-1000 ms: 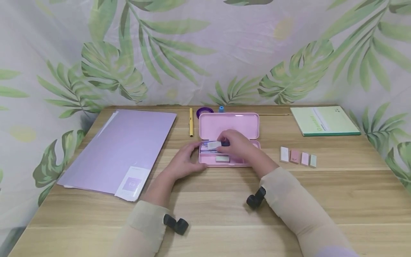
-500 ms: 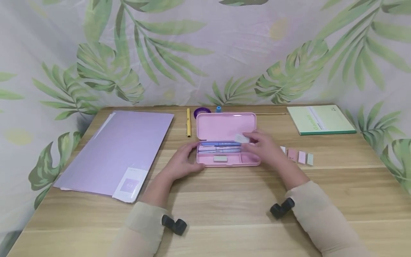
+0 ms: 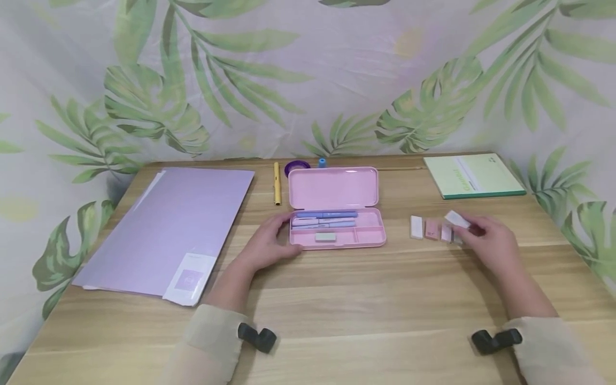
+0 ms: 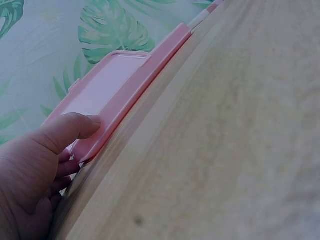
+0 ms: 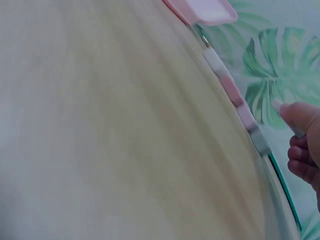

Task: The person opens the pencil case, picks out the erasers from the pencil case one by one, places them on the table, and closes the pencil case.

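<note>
A pink pencil case (image 3: 333, 188) lies with its lid up in the head view, with several pens (image 3: 327, 215) in its long compartment and a small greyish eraser (image 3: 325, 237) in a front one. My left hand (image 3: 267, 243) grips the case's left end, thumb (image 4: 82, 125) at the front and fingers round the side. To the right, my right hand (image 3: 495, 243) pinches a white eraser (image 3: 456, 218) above a row of erasers: white (image 3: 416, 227), pink (image 3: 431, 229), pale pink (image 3: 446, 233) and a greenish one (image 5: 260, 140), partly hidden in the head view.
A purple folder (image 3: 168, 230) lies at the left. Behind the case are a yellow pen (image 3: 276, 183), a purple ring-shaped item (image 3: 295, 167) and a small blue item (image 3: 322, 162). A green notebook (image 3: 474, 176) sits at the back right, before a leaf-print cloth.
My right hand has lifted the white eraser out of the pencil case and carried it right, over the eraser row. The left hand has stayed at the case; the head view has shifted slightly.
</note>
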Demonstrator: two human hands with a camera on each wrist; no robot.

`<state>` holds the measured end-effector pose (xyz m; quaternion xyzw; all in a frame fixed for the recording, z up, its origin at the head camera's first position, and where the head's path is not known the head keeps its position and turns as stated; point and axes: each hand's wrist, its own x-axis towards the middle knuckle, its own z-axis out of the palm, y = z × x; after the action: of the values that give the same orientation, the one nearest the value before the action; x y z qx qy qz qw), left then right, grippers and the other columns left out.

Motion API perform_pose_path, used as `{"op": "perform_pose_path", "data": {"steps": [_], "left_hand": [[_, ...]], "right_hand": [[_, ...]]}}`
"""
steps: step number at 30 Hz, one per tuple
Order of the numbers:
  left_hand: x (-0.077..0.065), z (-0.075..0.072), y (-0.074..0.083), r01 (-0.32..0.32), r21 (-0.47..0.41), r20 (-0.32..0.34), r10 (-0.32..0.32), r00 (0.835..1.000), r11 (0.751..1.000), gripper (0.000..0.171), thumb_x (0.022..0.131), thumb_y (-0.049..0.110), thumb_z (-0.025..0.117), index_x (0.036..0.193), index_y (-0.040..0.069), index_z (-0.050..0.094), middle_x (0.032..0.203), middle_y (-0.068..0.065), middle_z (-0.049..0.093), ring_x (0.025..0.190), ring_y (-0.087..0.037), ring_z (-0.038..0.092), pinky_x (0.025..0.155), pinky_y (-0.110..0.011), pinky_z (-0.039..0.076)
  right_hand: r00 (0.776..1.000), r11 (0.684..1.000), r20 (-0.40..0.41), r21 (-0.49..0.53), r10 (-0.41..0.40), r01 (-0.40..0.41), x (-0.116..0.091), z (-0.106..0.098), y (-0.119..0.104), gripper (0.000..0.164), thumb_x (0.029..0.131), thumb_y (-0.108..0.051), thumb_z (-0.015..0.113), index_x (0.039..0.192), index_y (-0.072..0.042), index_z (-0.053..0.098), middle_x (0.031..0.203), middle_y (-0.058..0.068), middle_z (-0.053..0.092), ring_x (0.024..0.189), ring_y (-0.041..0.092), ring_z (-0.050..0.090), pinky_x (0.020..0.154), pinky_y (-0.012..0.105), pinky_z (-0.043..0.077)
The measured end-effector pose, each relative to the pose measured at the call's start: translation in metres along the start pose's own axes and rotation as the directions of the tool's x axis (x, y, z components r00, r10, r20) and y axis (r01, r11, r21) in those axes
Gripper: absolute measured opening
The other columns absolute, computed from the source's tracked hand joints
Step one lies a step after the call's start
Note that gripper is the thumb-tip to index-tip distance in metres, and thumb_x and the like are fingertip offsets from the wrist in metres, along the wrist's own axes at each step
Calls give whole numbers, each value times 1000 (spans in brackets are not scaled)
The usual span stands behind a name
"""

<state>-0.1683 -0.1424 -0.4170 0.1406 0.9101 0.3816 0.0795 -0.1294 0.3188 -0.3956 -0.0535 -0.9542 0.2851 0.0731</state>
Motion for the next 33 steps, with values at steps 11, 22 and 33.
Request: {"op": "perform_pose_path", "data": {"steps": [11,22,33], "left_hand": [[0,0,-1,1,3,3,-1,1000,1000,89,76,41,80,150,17,38,154,-14,39,145,-34,32,121,-51,26],[1,0,-1,-3,4,5,3,1000,1000,88,76,39,79,150,15,38,154,-14,39,146,-34,32,122,-50,26],[2,0,-1,-7,4,6,7,1000,1000,88,76,40,79,150,16,38,155,-13,38,146,-33,31,122,-50,25]], "right_hand": [[989,989,84,-92,125,-117,-12,-13,42,65,97,-43,55,131,12,53,117,34,57,101,43,54,81,55,46],[978,992,171,-72,119,-108,-16,-15,37,63,95,-41,61,132,9,54,113,29,64,98,33,59,76,41,48],[982,994,162,-60,96,-87,-18,-14,18,62,96,-41,59,135,8,52,110,26,65,91,27,57,69,27,43]]}}
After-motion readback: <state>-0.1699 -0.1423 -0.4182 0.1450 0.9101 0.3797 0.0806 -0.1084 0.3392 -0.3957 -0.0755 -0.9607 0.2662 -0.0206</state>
